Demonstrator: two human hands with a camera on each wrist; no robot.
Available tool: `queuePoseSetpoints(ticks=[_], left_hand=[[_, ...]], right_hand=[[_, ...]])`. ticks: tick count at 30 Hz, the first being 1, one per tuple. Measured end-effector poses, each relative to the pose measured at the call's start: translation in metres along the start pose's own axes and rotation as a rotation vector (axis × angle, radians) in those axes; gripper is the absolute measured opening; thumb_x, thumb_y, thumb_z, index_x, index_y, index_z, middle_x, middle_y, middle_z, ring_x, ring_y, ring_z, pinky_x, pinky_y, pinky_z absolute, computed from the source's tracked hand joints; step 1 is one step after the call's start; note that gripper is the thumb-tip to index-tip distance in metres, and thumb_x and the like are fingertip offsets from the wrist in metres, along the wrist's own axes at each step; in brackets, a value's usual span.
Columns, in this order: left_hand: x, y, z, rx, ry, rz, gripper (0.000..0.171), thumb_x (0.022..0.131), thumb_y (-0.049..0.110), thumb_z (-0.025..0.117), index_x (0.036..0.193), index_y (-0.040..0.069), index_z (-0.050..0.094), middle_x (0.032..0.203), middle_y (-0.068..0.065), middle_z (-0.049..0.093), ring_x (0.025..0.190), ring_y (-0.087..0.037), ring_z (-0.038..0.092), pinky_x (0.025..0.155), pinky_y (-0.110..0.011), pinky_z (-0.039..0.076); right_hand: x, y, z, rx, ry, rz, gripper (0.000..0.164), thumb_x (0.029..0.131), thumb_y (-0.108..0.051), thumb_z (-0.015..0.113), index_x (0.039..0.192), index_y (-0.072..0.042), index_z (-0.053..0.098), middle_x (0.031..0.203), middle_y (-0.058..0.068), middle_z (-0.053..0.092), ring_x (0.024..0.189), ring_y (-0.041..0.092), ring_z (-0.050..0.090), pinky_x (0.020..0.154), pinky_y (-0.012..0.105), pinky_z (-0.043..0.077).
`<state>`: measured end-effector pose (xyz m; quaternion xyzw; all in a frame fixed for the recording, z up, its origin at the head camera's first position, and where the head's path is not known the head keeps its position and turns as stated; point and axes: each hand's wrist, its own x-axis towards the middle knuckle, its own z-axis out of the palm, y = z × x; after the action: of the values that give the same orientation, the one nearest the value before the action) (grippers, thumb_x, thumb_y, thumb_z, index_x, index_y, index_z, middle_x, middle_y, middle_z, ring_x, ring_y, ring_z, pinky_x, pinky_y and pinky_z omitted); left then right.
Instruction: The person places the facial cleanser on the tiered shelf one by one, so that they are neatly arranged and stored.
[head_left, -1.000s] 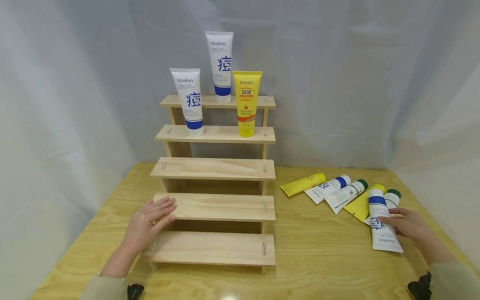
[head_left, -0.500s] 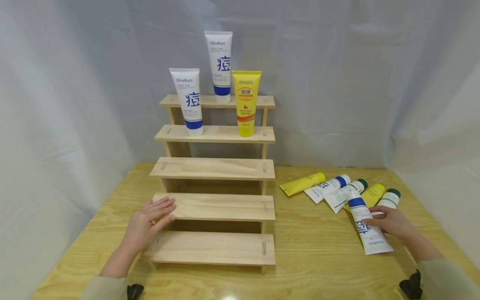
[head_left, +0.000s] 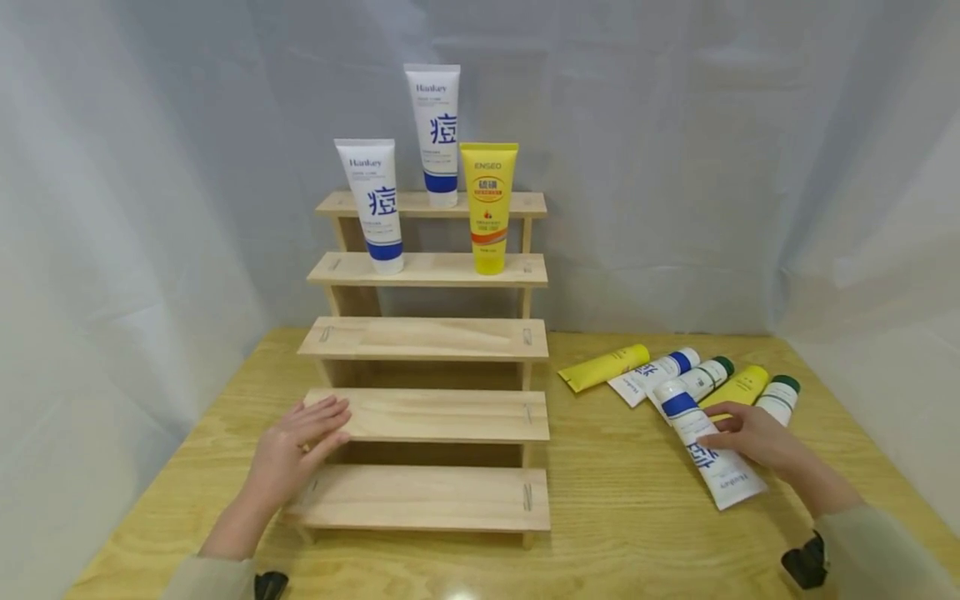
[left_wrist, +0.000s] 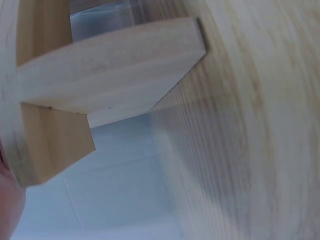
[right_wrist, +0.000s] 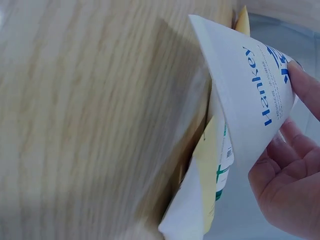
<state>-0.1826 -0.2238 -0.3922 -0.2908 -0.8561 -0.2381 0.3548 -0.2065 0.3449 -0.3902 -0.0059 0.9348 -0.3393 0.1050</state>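
Observation:
My right hand (head_left: 757,433) pinches a white squeeze tube (head_left: 723,479) with a blue band and "Hankey" lettering. In the right wrist view, the tube's (right_wrist: 250,95) wide flat end points away from the fingers, above the table. Its capped end overlaps a green-capped white tube (head_left: 708,379) in the head view. My left hand (head_left: 292,442) rests with extended fingers on the left end of a shelf (head_left: 442,414), the second from the bottom of a wooden step rack. In the left wrist view, the rack's wooden parts (left_wrist: 115,65) hide most of that hand.
Two white tubes (head_left: 437,133) and a yellow tube (head_left: 489,204) stand on the rack's upper two shelves. Several tubes lie right of the rack, among them a yellow one (head_left: 603,368), a blue-banded one (head_left: 652,375) and another green-capped one (head_left: 780,400). A pale curtain (head_left: 660,167) hangs behind.
The right hand has carried the white tube leftward across the lying tubes, uncovering the yellow and green-capped ones at the right. The left hand has stayed on the shelf.

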Motion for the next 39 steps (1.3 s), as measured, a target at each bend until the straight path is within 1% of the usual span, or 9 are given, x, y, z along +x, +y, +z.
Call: queuePoseSetpoints(ticks=[5, 7, 13, 19, 22, 28, 32, 36, 39], left_hand=[[0.000, 0.001, 0.000, -0.006, -0.001, -0.003, 0.030, 0.072, 0.020, 0.069, 0.095, 0.001, 0.067, 0.105, -0.010, 0.062, 0.104, -0.019, 0.055, 0.104, -0.022, 0.022], [0.000, 0.000, 0.000, -0.007, -0.005, -0.009, 0.030, 0.073, 0.020, 0.069, 0.096, 0.001, 0.067, 0.106, -0.010, 0.062, 0.106, -0.017, 0.053, 0.104, -0.022, 0.021], [-0.001, 0.001, 0.000, -0.003, -0.019, -0.024, 0.030, 0.074, 0.020, 0.068, 0.096, 0.001, 0.066, 0.107, -0.010, 0.061, 0.105, -0.019, 0.054, 0.104, -0.021, 0.020], [-0.002, 0.000, 0.000, -0.016, -0.016, -0.024, 0.030, 0.073, 0.018, 0.069, 0.097, 0.001, 0.066, 0.107, -0.010, 0.061, 0.107, -0.015, 0.053, 0.104, -0.020, 0.020], [-0.002, 0.000, 0.000, -0.016, -0.010, -0.018, 0.030, 0.072, 0.017, 0.070, 0.097, 0.001, 0.066, 0.107, -0.010, 0.061, 0.107, -0.015, 0.053, 0.104, -0.021, 0.020], [-0.001, 0.000, 0.000, -0.011, 0.002, -0.004, 0.030, 0.071, 0.017, 0.070, 0.096, 0.001, 0.067, 0.106, -0.010, 0.062, 0.105, -0.018, 0.054, 0.104, -0.026, 0.024], [-0.001, -0.001, 0.000, -0.014, 0.000, -0.008, 0.030, 0.071, 0.017, 0.070, 0.096, 0.001, 0.067, 0.106, -0.010, 0.062, 0.105, -0.017, 0.054, 0.103, -0.028, 0.025], [-0.002, -0.002, 0.000, -0.014, -0.009, -0.018, 0.030, 0.072, 0.017, 0.070, 0.097, 0.001, 0.066, 0.106, -0.009, 0.062, 0.106, -0.016, 0.053, 0.103, -0.029, 0.026], [-0.002, -0.003, 0.001, -0.004, -0.017, -0.031, 0.030, 0.072, 0.017, 0.070, 0.097, 0.001, 0.067, 0.106, -0.009, 0.062, 0.107, -0.014, 0.053, 0.104, -0.026, 0.024]], right_hand=[[0.001, -0.010, 0.005, -0.003, -0.006, -0.032, 0.072, 0.073, -0.045, 0.068, 0.119, 0.006, 0.047, 0.101, 0.016, 0.056, 0.087, 0.025, 0.049, 0.073, 0.036, 0.045], [0.003, -0.013, 0.008, 0.005, -0.011, -0.040, 0.069, 0.073, -0.043, 0.069, 0.118, 0.005, 0.049, 0.100, 0.013, 0.056, 0.085, 0.024, 0.048, 0.072, 0.033, 0.044], [0.009, -0.021, 0.018, 0.032, -0.034, -0.061, 0.059, 0.072, -0.036, 0.072, 0.113, 0.001, 0.052, 0.102, 0.011, 0.057, 0.088, 0.023, 0.049, 0.076, 0.036, 0.046], [0.015, -0.026, 0.024, 0.047, -0.058, -0.084, 0.051, 0.072, -0.030, 0.073, 0.107, 0.001, 0.052, 0.096, 0.008, 0.056, 0.083, 0.021, 0.049, 0.072, 0.031, 0.046], [0.018, -0.027, 0.025, 0.044, -0.063, -0.096, 0.048, 0.072, -0.029, 0.073, 0.106, 0.000, 0.053, 0.096, 0.008, 0.057, 0.083, 0.020, 0.051, 0.072, 0.031, 0.047], [0.024, -0.028, 0.029, 0.032, -0.084, -0.100, 0.047, 0.071, -0.028, 0.074, 0.103, -0.001, 0.054, 0.094, 0.007, 0.058, 0.082, 0.019, 0.052, 0.072, 0.033, 0.047], [0.029, -0.028, 0.031, 0.021, -0.107, -0.111, 0.042, 0.071, -0.027, 0.075, 0.100, -0.002, 0.056, 0.093, 0.005, 0.058, 0.084, 0.018, 0.052, 0.075, 0.035, 0.046], [0.034, -0.030, 0.032, 0.021, -0.147, -0.147, 0.032, 0.073, -0.021, 0.072, 0.096, -0.002, 0.058, 0.090, 0.003, 0.059, 0.083, 0.018, 0.053, 0.077, 0.037, 0.046], [0.036, -0.032, 0.030, 0.023, -0.173, -0.184, 0.029, 0.075, -0.016, 0.071, 0.095, 0.000, 0.058, 0.088, 0.004, 0.060, 0.082, 0.018, 0.055, 0.076, 0.037, 0.047]])
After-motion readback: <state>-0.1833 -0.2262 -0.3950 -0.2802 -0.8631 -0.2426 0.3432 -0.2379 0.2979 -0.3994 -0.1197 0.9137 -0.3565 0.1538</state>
